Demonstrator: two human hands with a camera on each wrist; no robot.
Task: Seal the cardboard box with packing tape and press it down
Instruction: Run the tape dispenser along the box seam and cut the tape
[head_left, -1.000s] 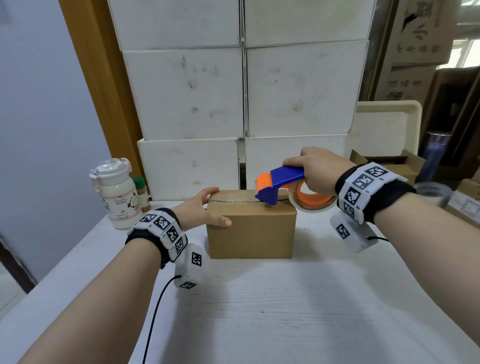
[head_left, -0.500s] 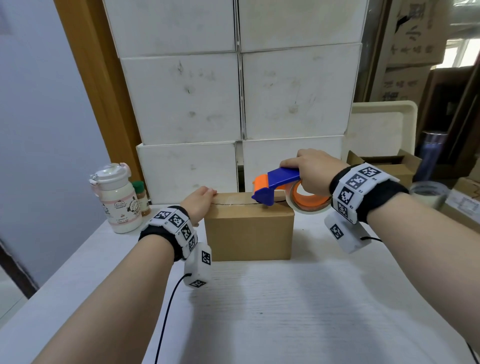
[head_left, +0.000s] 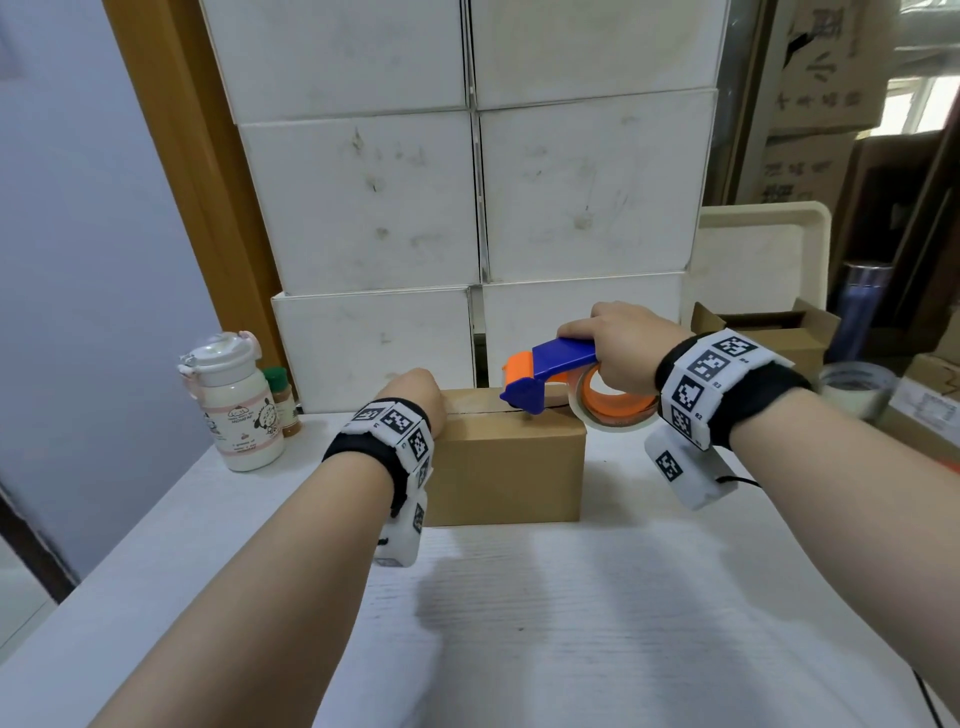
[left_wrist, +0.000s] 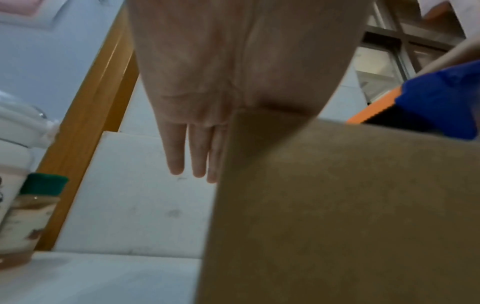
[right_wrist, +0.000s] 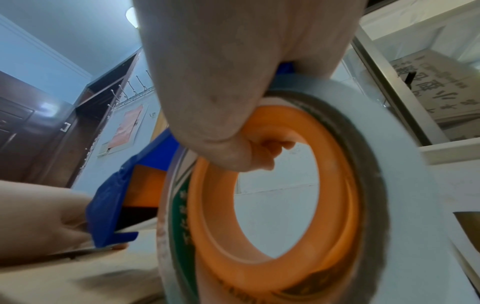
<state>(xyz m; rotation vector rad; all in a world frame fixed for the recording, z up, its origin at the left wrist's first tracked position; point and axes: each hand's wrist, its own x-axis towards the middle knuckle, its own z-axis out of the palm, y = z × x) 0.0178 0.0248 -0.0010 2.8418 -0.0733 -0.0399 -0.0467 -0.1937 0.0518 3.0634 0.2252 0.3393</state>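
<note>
A small brown cardboard box (head_left: 506, 467) stands on the white table (head_left: 571, 623), its top flaps down with a dark seam showing. My left hand (head_left: 415, 395) lies over the box's left end. In the left wrist view its straight fingers (left_wrist: 193, 152) hang down beside the box (left_wrist: 337, 205). My right hand (head_left: 618, 348) grips a blue and orange tape dispenser (head_left: 550, 371), whose nose sits on the seam right of the box's middle. The tape roll (head_left: 615, 413) hangs past the box's right end. Fingers curl through the roll's orange core (right_wrist: 272, 205).
Stacked white foam boxes (head_left: 467, 208) form a wall right behind the box. At the left stand a white bottle (head_left: 236, 410) and a green-capped jar (head_left: 283, 400). At the right are a cream tray (head_left: 758, 260), an open carton (head_left: 774, 332) and a spare tape roll (head_left: 857, 389).
My left hand let go of the box's front left corner and now drapes over its left end with the fingers down. The dispenser stays on the seam, shifted slightly left.
</note>
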